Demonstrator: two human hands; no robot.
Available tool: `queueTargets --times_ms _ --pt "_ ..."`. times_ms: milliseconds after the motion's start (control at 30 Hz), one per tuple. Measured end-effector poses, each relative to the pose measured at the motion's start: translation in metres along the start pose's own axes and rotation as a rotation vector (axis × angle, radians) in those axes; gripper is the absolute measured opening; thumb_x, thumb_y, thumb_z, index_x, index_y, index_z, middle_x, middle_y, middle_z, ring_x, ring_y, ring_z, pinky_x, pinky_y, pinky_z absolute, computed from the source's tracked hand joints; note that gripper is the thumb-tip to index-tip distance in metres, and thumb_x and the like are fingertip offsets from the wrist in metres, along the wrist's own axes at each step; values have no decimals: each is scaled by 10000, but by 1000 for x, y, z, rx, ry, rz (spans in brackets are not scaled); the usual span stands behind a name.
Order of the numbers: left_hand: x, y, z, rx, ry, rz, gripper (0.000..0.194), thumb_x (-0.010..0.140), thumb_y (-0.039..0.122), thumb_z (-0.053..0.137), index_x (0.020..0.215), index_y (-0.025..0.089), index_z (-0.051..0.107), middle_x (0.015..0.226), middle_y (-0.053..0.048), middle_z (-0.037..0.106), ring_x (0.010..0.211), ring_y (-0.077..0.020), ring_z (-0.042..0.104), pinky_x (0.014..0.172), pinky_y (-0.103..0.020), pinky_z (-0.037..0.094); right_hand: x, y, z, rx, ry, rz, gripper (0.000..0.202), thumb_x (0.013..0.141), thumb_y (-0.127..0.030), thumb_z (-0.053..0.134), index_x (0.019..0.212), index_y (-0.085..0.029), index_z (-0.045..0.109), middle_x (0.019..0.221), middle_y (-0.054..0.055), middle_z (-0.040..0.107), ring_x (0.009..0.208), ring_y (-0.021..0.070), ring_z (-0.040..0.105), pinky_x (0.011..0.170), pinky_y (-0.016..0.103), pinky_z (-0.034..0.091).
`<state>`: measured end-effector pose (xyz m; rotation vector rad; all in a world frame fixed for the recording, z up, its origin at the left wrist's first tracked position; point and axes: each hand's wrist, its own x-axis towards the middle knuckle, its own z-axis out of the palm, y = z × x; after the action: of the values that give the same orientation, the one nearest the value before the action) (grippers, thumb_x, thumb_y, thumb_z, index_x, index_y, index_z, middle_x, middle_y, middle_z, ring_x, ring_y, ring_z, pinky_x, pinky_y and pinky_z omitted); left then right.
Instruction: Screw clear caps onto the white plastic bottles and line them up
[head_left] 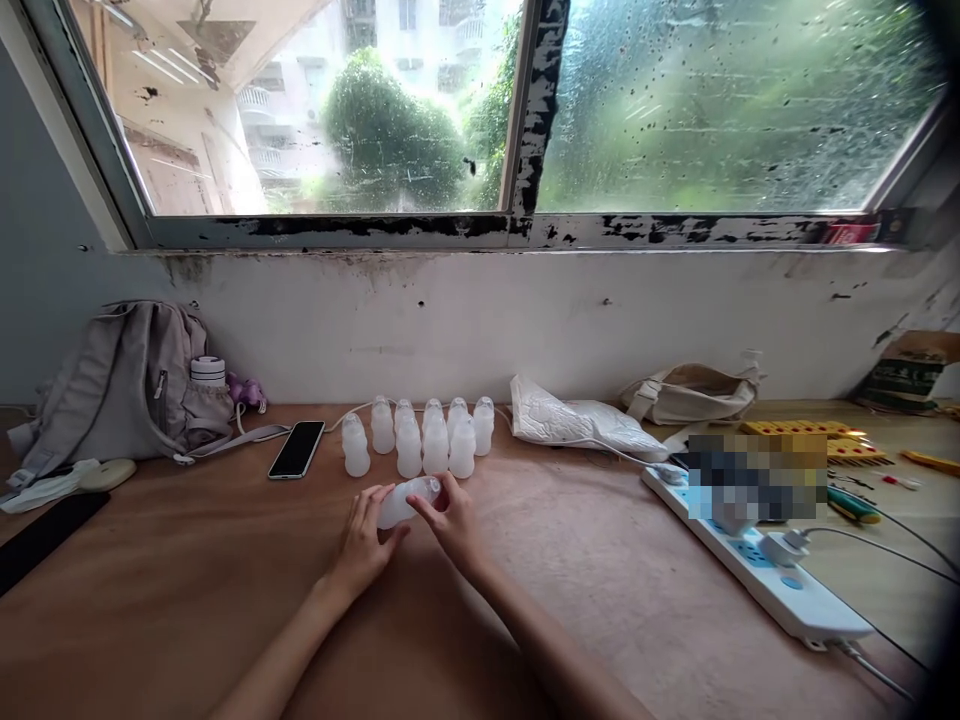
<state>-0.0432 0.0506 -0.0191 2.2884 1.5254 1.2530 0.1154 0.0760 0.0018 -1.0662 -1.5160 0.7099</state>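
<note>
A small translucent white plastic bottle lies tilted on its side between my two hands, just above the wooden table. My left hand cups its base from below. My right hand pinches its neck end with thumb and fingers. Just beyond my hands stand several identical small white bottles, upright in two rows.
A black phone lies left of the bottles, and a grey backpack stands at the far left by the wall. A white padded bag, a beige pouch, a white power strip with plugs and yellow parts occupy the right.
</note>
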Motion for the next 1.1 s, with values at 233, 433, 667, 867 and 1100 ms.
queueTargets --times_ms 233,433,667,867,1100 --pt "10 -17 9 -167 77 -248 351 783 342 483 1108 224 423 1046 -76 541 931 -199 557 790 -331 460 12 -5 -5 81 -116 2 462 703 -393 587 1104 -218 439 703 -13 560 509 111 494 507 235 398" --pt "23 -40 21 -151 182 -376 406 698 348 589 1049 181 472 950 -93 621 837 -216 608 734 -338 481 7 29 -4 -67 -104 0 354 743 -371 532 1033 -182 459 661 -12 547 475 111 489 496 239 420" --pt "42 -48 31 -54 282 -375 386 690 337 581 1015 148 493 957 -117 584 887 -240 573 772 -368 450 9 52 -8 -138 9 5 289 754 -312 499 994 -163 442 583 -32 497 473 124 478 485 236 399" --pt "49 -54 33 28 313 -418 353 669 375 570 922 139 505 785 -68 553 725 -227 566 677 -354 447 15 49 -19 -222 168 4 191 778 -320 457 907 -182 433 567 -46 452 507 133 476 519 242 384" --pt "49 -55 34 40 210 -450 199 711 378 512 663 186 495 600 -23 572 582 -194 562 561 -283 410 26 68 -34 -311 326 16 262 744 -319 484 946 -165 419 835 68 522 716 181 522 655 309 438"
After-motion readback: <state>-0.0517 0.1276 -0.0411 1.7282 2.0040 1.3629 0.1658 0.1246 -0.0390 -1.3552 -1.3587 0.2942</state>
